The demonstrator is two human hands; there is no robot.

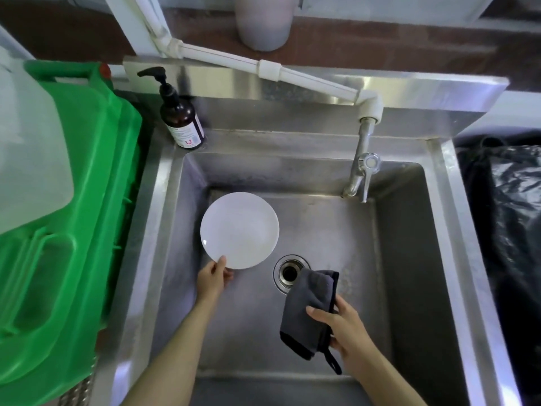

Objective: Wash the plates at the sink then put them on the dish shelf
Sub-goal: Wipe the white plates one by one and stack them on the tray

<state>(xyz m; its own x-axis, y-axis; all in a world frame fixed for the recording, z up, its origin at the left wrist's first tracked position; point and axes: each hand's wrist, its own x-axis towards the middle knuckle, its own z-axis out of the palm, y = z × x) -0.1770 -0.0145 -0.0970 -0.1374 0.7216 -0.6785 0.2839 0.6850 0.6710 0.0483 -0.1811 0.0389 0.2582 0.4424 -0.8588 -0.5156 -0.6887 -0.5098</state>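
Nearest, 2 bare forearms reaching in over the front rim of a steel sink (164,218). On the right, right hand (341,326) closed on a folded dark grey cloth (310,312), thumb across its face, fingers wrapped behind its edge, a small loop dangling from the lower corner; cloth hanging over the basin floor and overlapping the near side of the round drain (288,271). On the left, left hand (212,278) pinching the near rim of 1 white plate (239,230), thumb on top of the rim, other fingers underneath and out of sight. Plate held face up in the left half of the basin, tilted slightly; impossible to tell whether its far edge touches the bottom. No water seen running from the chrome tap (361,171) at the back right wall, lever hanging down. Further back, a brown pump bottle (181,118) standing on the back left corner of the sink ledge. A white pipe (263,67) slanting across the backsplash to the tap. Left of the sink, a green plastic bin (73,230) with a translucent white container (29,148) resting on it. Right of the sink, a black plastic bag (509,230). Farthest, a blurred pale cylinder (263,22) on the ledge behind.
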